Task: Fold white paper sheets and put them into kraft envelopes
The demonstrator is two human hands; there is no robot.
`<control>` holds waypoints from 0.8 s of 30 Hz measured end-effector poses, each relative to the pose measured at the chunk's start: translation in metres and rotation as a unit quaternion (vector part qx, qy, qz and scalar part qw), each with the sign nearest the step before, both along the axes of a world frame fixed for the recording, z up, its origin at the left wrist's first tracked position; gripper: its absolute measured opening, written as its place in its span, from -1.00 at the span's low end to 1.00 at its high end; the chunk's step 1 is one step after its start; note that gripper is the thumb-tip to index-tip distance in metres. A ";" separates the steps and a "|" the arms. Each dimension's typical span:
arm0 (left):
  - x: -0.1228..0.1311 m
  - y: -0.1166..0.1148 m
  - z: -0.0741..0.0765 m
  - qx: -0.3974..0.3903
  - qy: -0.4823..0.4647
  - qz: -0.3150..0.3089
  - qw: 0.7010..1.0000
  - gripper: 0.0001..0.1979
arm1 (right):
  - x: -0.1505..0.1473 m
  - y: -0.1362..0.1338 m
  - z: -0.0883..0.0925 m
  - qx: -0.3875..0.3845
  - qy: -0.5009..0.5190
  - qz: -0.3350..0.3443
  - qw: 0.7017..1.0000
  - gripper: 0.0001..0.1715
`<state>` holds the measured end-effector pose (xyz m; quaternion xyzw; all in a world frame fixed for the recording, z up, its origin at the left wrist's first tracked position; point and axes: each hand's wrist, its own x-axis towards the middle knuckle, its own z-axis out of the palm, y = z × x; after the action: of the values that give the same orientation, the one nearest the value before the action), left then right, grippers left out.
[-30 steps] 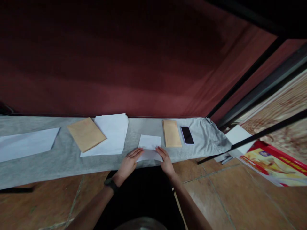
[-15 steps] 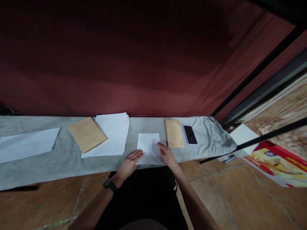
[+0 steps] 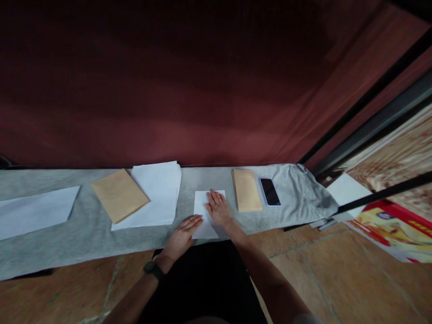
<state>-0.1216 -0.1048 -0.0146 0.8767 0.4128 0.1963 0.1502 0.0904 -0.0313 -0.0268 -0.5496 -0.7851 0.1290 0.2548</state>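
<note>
With left hand (image 3: 181,235) flat at the left edge of the white paper (image 3: 204,230) and right hand (image 3: 219,210) spread across it, smooth evenly against the grey cloth (image 3: 202,177), edges square.

No legible text; lettering on red-yellow box (image 3: 393,231) too blurred to read.

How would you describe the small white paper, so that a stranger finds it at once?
Along the dark red wall runs a grey cloth. Near its front edge, between the bigger white sheets and the narrow brown stack, lies the small paper. Unlike its neighbours, it has the left hand on its left edge and the right hand across it.
</note>
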 end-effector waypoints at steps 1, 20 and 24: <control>0.000 0.000 0.001 0.002 0.002 0.000 1.000 -0.20 | 0.003 0.002 -0.002 0.001 0.012 -0.019 1.000 -0.36; -0.015 0.002 0.026 -0.067 -0.019 -0.061 0.996 -0.25 | 0.079 -0.063 0.011 -0.011 0.057 0.058 0.997 -0.48; 0.026 0.028 0.027 -0.043 -0.035 0.019 0.998 -0.49 | 0.075 -0.063 0.013 -0.009 0.055 0.053 0.997 -0.46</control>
<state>-0.0957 -0.0770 0.0119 0.8541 0.4318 0.2114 0.1986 0.1654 -0.0938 -0.0135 -0.5014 -0.7968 0.1796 0.2854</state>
